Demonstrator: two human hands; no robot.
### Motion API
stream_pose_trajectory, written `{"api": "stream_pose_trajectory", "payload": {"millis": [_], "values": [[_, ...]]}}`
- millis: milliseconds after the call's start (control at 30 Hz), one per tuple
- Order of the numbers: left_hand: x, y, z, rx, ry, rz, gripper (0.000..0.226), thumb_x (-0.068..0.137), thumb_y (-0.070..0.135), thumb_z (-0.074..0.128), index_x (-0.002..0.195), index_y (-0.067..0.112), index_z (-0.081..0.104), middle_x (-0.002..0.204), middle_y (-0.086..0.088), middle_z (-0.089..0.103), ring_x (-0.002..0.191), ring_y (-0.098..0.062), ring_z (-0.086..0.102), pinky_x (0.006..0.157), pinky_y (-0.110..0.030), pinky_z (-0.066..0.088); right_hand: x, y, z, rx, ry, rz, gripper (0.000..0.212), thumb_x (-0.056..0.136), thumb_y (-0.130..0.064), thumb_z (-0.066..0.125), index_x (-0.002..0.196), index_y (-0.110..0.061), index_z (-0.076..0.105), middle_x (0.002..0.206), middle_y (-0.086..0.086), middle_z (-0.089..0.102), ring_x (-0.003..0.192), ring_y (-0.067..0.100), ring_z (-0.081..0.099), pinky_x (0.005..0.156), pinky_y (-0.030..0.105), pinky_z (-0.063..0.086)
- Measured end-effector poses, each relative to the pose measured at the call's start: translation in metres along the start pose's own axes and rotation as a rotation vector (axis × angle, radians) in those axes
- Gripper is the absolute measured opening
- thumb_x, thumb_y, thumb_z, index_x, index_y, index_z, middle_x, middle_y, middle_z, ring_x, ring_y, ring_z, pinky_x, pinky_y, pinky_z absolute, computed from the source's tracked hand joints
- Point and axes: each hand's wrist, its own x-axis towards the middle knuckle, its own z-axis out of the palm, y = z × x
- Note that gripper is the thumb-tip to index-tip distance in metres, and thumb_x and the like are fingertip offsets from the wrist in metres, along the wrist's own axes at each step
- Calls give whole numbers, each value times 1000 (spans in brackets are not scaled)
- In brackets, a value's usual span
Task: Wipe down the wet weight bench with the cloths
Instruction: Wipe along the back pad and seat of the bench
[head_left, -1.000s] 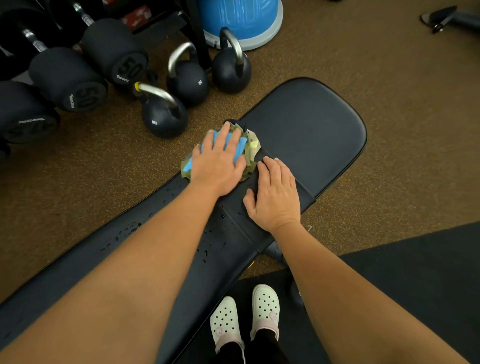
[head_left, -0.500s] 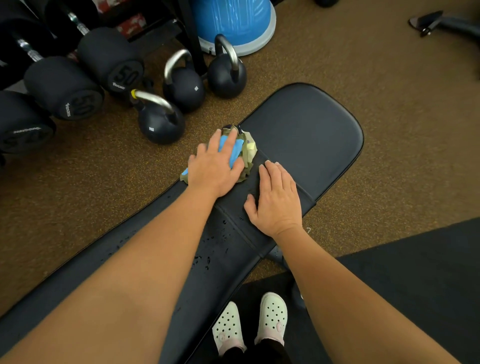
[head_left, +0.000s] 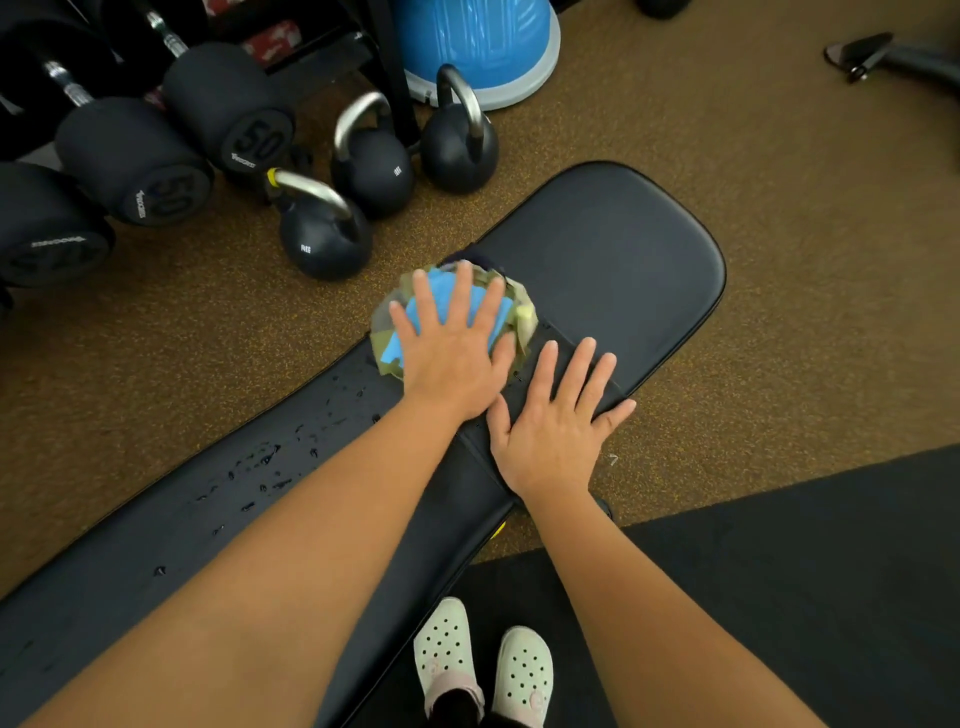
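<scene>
Right now my left hand (head_left: 453, 349) lies flat on a bunched cloth (head_left: 511, 312), fingers spread wide and pressing it down onto the weight bench (head_left: 613, 260) rather than gripping it. The cloth is olive with blue patches and a pale yellow bit at its right edge; it sits at the far-side edge of the bench, about where the long pad meets the wider seat pad, and part of it appears to hang past the edge, though blur makes that hard to tell. My right hand (head_left: 558, 426) rests palm-down on the bare black pad just beside the left one, fingers splayed and holding nothing; its thumb lies close to my left wrist. Water droplets (head_left: 270, 460) dot the long pad to the left of my left forearm, while the seat pad beyond the cloth looks dry. On the brown floor past the bench stand three black kettlebells (head_left: 324, 234), with large dumbbells (head_left: 156, 171) on a rack to their left. My pale clogs (head_left: 480, 660) show at the bottom, on a dark mat.
</scene>
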Motion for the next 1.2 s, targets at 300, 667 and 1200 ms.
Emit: {"api": "stream_pose_trajectory", "payload": {"millis": [300,667,1200], "values": [[5,-42,-2,14,-34,135,65,92,62,15,152,39,6,163,7,-2,148,-35,-3,113,-64,15,1,2,-3,14,-28,-26,100,81,-77,27,154,-12,9,160,21,-6,145,40,-16,109,69,-4],[-28,-40,1,37,-18,257,59,96,53,10,153,38,11,163,6,4,149,-28,-2,117,-57,9,-2,8,-5,8,-22,-108,103,80,-78,23,154,-8,8,159,24,-8,145,42,-16,112,63,-6],[-5,-2,-1,-8,-63,-59,63,96,53,20,152,38,-5,162,3,-10,147,-34,-13,117,-59,1,-4,12,-1,48,5,-126,111,78,-80,29,152,0,9,159,25,-4,146,39,-12,116,59,-3]]}}
